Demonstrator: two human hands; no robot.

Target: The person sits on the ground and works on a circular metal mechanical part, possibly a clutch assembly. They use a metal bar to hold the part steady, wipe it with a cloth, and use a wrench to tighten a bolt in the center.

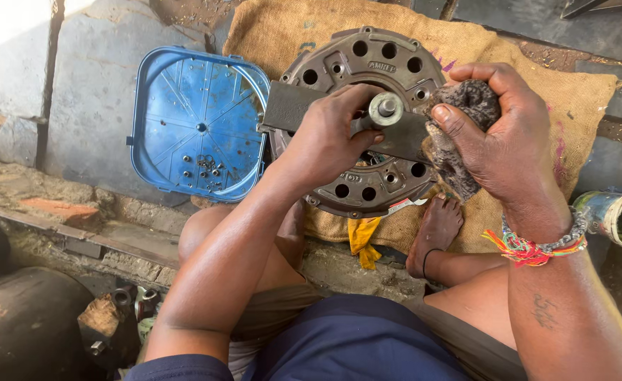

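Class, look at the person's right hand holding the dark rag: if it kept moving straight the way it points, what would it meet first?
Probably the flat metal bar with its bolt, since the right hand presses the rag toward that end; depth is uncertain.

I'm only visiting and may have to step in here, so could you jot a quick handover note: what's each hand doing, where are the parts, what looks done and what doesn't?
Left hand: grips the flat metal bar with its threaded stud, held above the round clutch cover.
Right hand: presses a dark grimy rag against the bar's right end.
Clutch cover lies on burlap sacking. Blue plastic lid to its left holds small bolts.
Done: bolts out and set aside, it seems.
Left: the bar looks mid-wipe; the cover looks dirty.
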